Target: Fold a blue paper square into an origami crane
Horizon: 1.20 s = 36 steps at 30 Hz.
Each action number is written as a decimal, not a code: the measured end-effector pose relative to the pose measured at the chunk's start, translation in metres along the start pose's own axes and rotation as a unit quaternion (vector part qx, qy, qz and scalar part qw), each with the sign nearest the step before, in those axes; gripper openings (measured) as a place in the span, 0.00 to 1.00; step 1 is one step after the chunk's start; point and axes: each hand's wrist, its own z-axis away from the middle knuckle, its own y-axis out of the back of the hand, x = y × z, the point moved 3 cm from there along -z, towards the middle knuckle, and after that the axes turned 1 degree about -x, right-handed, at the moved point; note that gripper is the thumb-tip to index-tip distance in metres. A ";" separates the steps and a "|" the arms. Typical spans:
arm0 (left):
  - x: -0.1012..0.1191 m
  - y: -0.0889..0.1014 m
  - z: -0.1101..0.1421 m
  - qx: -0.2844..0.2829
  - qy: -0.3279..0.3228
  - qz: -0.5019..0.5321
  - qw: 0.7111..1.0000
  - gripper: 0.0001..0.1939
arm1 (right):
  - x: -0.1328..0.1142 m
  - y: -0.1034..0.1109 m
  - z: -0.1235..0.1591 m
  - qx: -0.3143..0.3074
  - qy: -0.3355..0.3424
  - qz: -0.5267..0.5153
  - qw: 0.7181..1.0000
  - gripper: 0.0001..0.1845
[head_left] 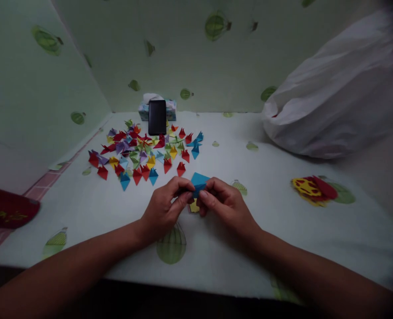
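Observation:
A small piece of blue folded paper (199,179) is held between my two hands above the table. My left hand (168,206) pinches its left edge between thumb and fingers. On the other side, my right hand (225,204) grips the right part, thumb in front. Just below the paper, partly hidden by my fingers, lies a yellow paper piece (194,206). Beyond my hands, many small folded paper figures (145,171) in red, blue, yellow, green and purple are spread over the table.
A dark phone (157,117) leans on a tissue box (172,110) at the back. To the right stands a big white plastic bag (326,93), with red and yellow cutouts (311,189) in front of it. A dark red item (8,207) with yellow lettering lies at the left edge.

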 end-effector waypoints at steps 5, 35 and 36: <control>-0.004 -0.002 0.001 0.015 0.036 0.031 0.999 0.09 | -0.001 0.000 -0.001 -0.004 -0.015 0.024 1.000 0.12; 0.003 0.000 -0.005 0.005 -0.093 -0.142 0.985 0.03 | 0.007 0.000 -0.002 0.020 -0.034 -0.013 0.999 0.17; 0.003 -0.001 -0.004 0.001 -0.095 -0.146 0.985 0.03 | 0.008 0.000 -0.002 0.020 -0.036 -0.011 0.999 0.17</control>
